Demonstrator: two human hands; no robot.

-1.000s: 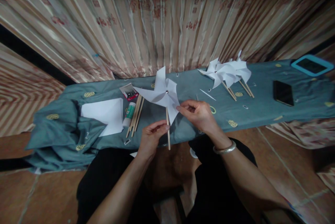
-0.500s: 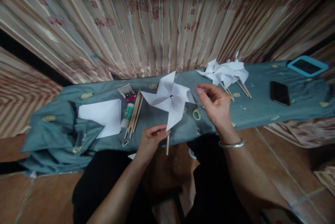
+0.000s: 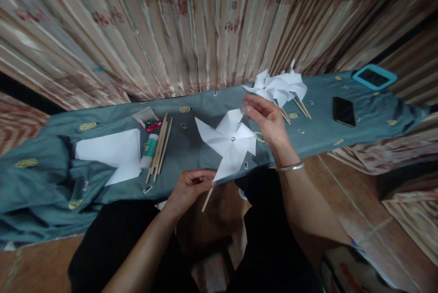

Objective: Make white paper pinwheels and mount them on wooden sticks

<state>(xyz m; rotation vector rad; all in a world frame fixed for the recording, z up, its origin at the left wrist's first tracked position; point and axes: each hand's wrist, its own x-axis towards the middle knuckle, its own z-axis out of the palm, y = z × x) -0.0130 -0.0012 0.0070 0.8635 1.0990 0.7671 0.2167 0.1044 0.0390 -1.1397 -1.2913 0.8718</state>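
Clearly, the left hand point(image 3: 189, 191) holds one pinwheel point(image 3: 226, 143), one glue stick point(image 3: 149, 149) nearby

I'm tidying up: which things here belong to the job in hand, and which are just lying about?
Seemingly part of the work:
held white pinwheel, in the left hand
pinwheels on the cloth
loose sticks
white paper
glue stick
small box of metal pieces

Seemingly just lying about:
dark phone
blue-framed device
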